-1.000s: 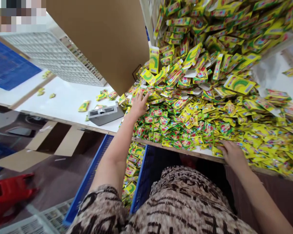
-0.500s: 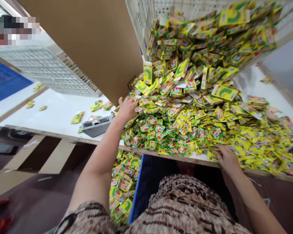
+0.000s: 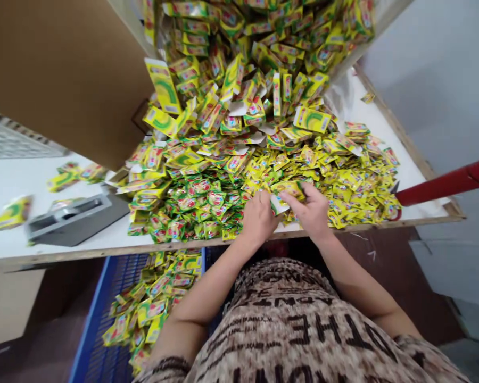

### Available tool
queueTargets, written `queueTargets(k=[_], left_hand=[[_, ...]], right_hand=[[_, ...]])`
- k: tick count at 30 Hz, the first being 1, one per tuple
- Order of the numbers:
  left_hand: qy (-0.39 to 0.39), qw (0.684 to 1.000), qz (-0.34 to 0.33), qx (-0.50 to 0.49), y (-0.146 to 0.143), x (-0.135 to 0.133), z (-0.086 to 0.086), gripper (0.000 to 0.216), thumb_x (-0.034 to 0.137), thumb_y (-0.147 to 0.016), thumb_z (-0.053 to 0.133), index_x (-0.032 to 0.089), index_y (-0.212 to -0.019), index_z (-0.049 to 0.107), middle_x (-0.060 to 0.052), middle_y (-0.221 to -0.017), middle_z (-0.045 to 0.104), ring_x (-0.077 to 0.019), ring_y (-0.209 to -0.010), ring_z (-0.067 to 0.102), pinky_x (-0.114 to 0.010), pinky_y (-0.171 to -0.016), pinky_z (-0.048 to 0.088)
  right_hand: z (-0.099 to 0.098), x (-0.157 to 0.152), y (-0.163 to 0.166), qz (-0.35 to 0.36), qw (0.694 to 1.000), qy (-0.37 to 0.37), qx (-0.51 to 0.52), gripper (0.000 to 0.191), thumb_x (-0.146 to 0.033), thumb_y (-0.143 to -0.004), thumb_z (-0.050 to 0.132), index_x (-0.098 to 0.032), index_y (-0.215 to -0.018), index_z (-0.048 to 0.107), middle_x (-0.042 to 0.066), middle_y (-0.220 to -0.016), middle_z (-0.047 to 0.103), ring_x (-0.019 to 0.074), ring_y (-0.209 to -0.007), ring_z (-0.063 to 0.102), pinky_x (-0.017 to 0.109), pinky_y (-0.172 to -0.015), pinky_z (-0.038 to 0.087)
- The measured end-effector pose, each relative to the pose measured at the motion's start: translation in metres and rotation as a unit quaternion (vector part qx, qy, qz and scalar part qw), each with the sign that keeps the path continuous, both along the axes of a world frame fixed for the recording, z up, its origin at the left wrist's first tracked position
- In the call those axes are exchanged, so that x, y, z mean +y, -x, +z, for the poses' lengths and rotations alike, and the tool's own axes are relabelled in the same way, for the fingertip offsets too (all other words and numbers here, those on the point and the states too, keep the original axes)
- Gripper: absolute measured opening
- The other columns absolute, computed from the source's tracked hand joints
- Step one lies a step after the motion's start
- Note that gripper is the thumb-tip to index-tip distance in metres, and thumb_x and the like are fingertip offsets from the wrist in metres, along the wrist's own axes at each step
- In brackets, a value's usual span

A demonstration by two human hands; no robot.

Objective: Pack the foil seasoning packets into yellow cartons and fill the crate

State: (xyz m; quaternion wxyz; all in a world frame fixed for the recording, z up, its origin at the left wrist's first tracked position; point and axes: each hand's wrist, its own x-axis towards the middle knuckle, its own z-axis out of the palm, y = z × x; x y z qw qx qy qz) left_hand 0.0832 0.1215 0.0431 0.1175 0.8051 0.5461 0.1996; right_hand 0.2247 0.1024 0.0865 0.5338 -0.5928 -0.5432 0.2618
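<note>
Just above the front edge of the table, my two hands meet at a small yellow box (image 3: 289, 188) with a white end flap (image 3: 278, 204). My right hand (image 3: 312, 211) is closed on the box, thumb toward the flap. On the flap side, my left hand (image 3: 260, 217) has its fingers curled against the box; whether a packet is also inside them is hidden. Green-and-red packets (image 3: 199, 199) are heaped to the left of my hands, yellow packets (image 3: 351, 186) to the right. Behind them lie many flat yellow boxes (image 3: 312, 119), some with white flaps showing.
A grey tape dispenser (image 3: 80, 218) stands at the table's left, beside a large brown cardboard box (image 3: 64, 74). Below the table edge, a blue crate (image 3: 91, 324) holds filled yellow boxes (image 3: 151, 314). A red handle (image 3: 447, 182) juts in from the right.
My left hand has come from the boxes at the left to the middle, and my right hand has lifted from the table edge. Both now hold a yellow box. The view has swung right.
</note>
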Motion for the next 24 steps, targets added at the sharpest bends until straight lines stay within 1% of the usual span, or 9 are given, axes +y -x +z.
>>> queueTargets(k=[3,6,8,10,13,16,18,21,24], left_hand=[[0.009,0.999,0.044,-0.015,-0.019,-0.002,-0.003,0.033,0.036,-0.079,0.066,0.017,-0.1,0.05,-0.015,-0.094,0.059,-0.0332,-0.094,0.06,-0.043,-0.077,0.046],[0.019,0.996,0.078,-0.03,-0.022,-0.002,-0.003,0.038,0.036,-0.076,0.07,0.017,-0.101,0.05,-0.017,-0.098,0.058,-0.0354,-0.1,0.059,-0.046,-0.082,0.045],[0.035,0.995,0.067,-0.06,-0.021,-0.006,-0.004,0.048,0.035,-0.071,0.075,0.018,-0.106,0.049,-0.017,-0.104,0.057,-0.0355,-0.105,0.057,-0.048,-0.086,0.045],[0.078,0.992,0.011,-0.101,-0.018,-0.013,-0.005,0.053,0.032,-0.068,0.077,0.02,-0.111,0.048,-0.015,-0.108,0.056,-0.033,-0.107,0.056,-0.046,-0.086,0.047],[0.166,0.974,-0.052,-0.145,-0.016,-0.029,-0.008,0.049,0.027,-0.07,0.075,0.021,-0.111,0.049,-0.011,-0.104,0.057,-0.0277,-0.097,0.059,-0.041,-0.079,0.05],[0.213,0.965,-0.018,-0.152,-0.017,-0.044,-0.013,0.048,0.031,-0.07,0.075,0.021,-0.109,0.048,-0.009,-0.097,0.058,-0.0261,-0.089,0.06,-0.04,-0.075,0.05],[0.224,0.964,0.013,-0.141,-0.02,-0.051,-0.015,0.048,0.035,-0.072,0.073,0.02,-0.109,0.047,-0.008,-0.096,0.058,-0.026,-0.088,0.061,-0.039,-0.075,0.049],[0.205,0.971,0.034,-0.123,-0.023,-0.057,-0.015,0.045,0.036,-0.077,0.069,0.018,-0.111,0.046,-0.009,-0.101,0.058,-0.026,-0.093,0.06,-0.038,-0.078,0.049],[0.174,0.977,0.031,-0.115,-0.024,-0.059,-0.017,0.044,0.032,-0.078,0.067,0.017,-0.114,0.045,-0.011,-0.108,0.056,-0.0266,-0.101,0.058,-0.038,-0.083,0.048]], right_hand=[[-0.022,-0.004,-0.004,-0.01,0.996,-0.01,-0.086,0.022,-0.039,-0.082,0.067,-0.02,-0.093,0.069,0.006,-0.09,0.069,0.0215,-0.083,0.064,0.035,-0.08,0.051],[-0.035,-0.009,-0.016,-0.018,0.992,0.036,-0.121,0.02,-0.039,-0.081,0.067,-0.019,-0.084,0.07,0.004,-0.082,0.067,0.0211,-0.078,0.062,0.034,-0.074,0.049],[-0.033,-0.01,-0.027,-0.008,0.989,0.086,-0.118,0.022,-0.04,-0.079,0.068,-0.019,-0.074,0.068,0.002,-0.071,0.063,0.0186,-0.069,0.057,0.031,-0.066,0.045],[-0.024,-0.01,-0.04,0.025,0.986,0.116,-0.116,0.026,-0.043,-0.077,0.071,-0.018,-0.069,0.066,-0.001,-0.065,0.058,0.0161,-0.064,0.053,0.028,-0.062,0.042],[-0.009,-0.013,-0.057,0.029,0.99,0.113,-0.076,0.026,-0.044,-0.076,0.073,-0.018,-0.077,0.067,-0.001,-0.069,0.061,0.0153,-0.067,0.054,0.027,-0.064,0.042],[-0.004,-0.023,-0.056,0.006,0.996,0.088,0.016,0.03,-0.043,-0.078,0.072,-0.019,-0.093,0.066,0.0,-0.082,0.066,0.0158,-0.072,0.058,0.027,-0.067,0.045],[-0.01,-0.032,-0.045,0.02,0.996,0.088,0.022,0.031,-0.043,-0.078,0.072,-0.02,-0.096,0.065,0.0,-0.083,0.066,0.0154,-0.072,0.057,0.027,-0.067,0.045],[-0.025,-0.044,-0.028,0.038,0.993,0.105,-0.029,0.024,-0.04,-0.078,0.071,-0.019,-0.089,0.065,0.0,-0.079,0.062,0.0147,-0.072,0.054,0.027,-0.067,0.042],[-0.033,-0.047,-0.026,0.053,0.988,0.137,-0.051,0.028,-0.039,-0.078,0.07,-0.018,-0.066,0.055,-0.004,-0.064,0.048,0.0118,-0.063,0.043,0.025,-0.06,0.034]])
